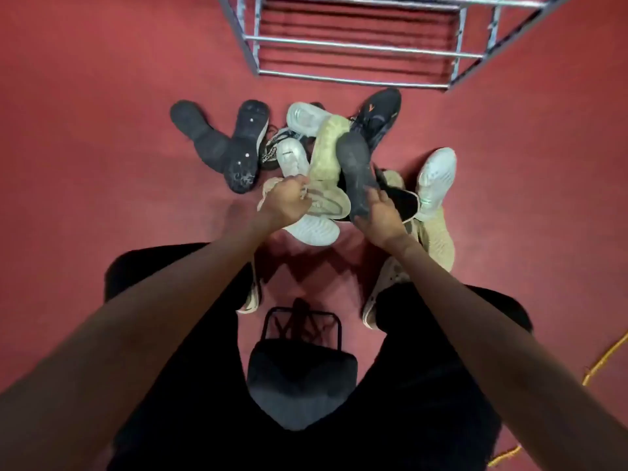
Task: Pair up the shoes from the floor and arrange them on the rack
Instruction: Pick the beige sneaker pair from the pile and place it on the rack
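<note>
Both hands are working the shoe pile: the left hand (287,203) is gripping a beige knit sneaker (328,154), the right hand (377,215) is grasping a black dark-soled shoe (355,168).

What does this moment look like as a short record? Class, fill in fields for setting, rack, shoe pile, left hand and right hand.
setting: red floor, seen from a head camera looking down
rack: metal shoe rack beyond the pile, no shoes visible on it
shoe pile: mixed heap of black, white and beige shoes, several sole up
left hand: left hand grips a beige shoe in the heap
right hand: right hand holds a black shoe, sole facing up
</note>
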Available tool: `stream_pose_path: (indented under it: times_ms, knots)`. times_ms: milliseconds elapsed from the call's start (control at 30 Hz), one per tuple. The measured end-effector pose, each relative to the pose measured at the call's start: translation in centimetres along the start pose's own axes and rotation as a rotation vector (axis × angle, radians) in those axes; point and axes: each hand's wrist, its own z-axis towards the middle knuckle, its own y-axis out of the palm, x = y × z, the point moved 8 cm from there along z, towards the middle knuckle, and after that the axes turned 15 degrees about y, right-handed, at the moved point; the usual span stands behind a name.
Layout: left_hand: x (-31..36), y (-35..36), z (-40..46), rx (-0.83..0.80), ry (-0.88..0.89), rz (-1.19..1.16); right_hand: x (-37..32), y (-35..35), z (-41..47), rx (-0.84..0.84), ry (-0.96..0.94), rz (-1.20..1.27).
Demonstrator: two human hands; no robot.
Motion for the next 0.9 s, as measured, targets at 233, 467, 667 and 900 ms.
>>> stream_pose_path:
  times_ms: [233, 467, 667, 900]
  knots:
    - [-8.1, 4.9, 7.4, -0.035, 0.001, 0.149, -0.8, 7.0, 8.4, 0.096, -0.217, -0.125]
    - [-13.4, 8.1, 11.4, -0.042, 0.116, 0.454, -1.0, 12.3, 13.7, 0.126, -0.368, -0.316]
    - [-15.3, 9.9, 11.5, -0.019, 0.146, 0.636, -0.7, 14.2, 14.3, 0.17, -0.407, -0.415]
    - [-16.0, 10.4, 11.2, 0.086, 0.245, 0.793, -0.8, 14.1, 14.5, 0.258, -0.413, -0.368]
